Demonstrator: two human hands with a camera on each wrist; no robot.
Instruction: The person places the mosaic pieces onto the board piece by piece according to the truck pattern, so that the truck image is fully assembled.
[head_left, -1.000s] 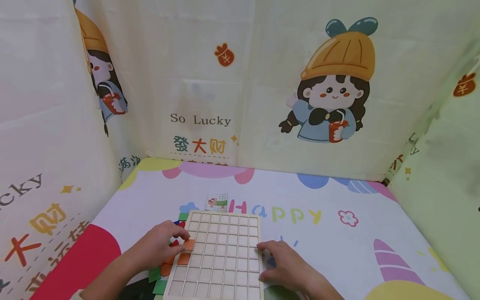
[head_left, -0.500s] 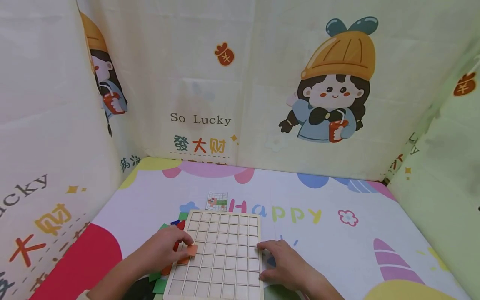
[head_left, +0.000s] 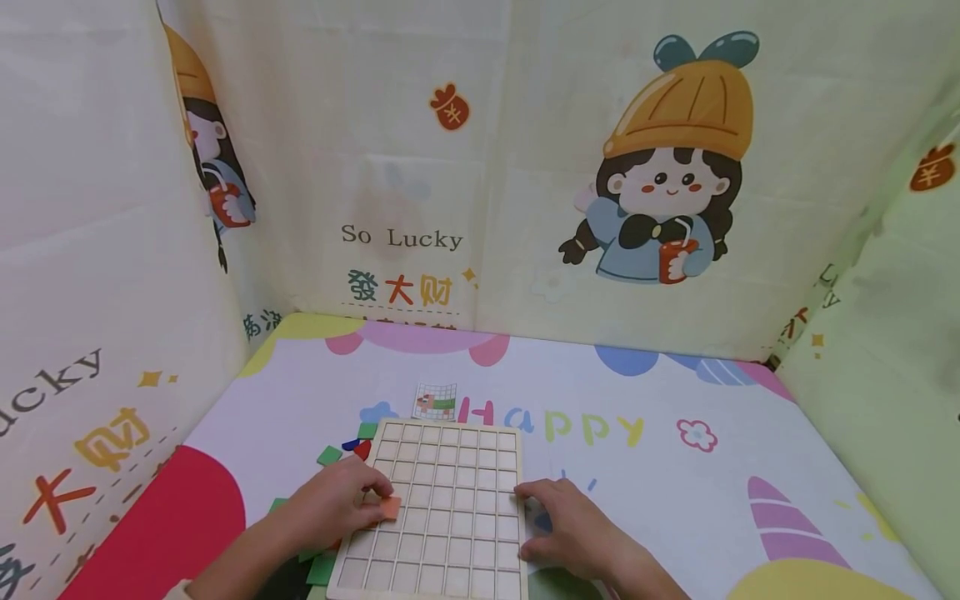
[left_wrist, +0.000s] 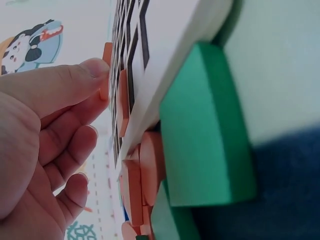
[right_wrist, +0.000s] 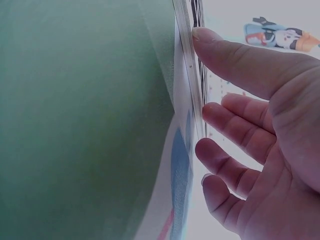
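A wooden grid board (head_left: 457,527) with square recesses lies on the table. My left hand (head_left: 333,507) pinches an orange square tile (head_left: 392,507) between thumb and fingers, over the board's left columns. In the left wrist view, that tile stands near the grid surface, and another orange tile (left_wrist: 123,102) lies at the board's edge, mostly covered by the hand in the head view. Along the right edge of the board, the thumb and fingertips of my right hand (head_left: 573,529) touch the rim, spread apart and holding no tile.
Green pieces (left_wrist: 205,135), orange ones (left_wrist: 152,157), and red (head_left: 363,450) and blue ones (head_left: 350,445) lie along the board's left side. A small card with a coloured grid picture (head_left: 435,402) sits behind the board. Printed cloth walls (head_left: 525,183) surround the table.
My left hand has carried the orange tile rightward and slightly nearer, from the board's left edge farther over the grid. The right hand has stayed in place.
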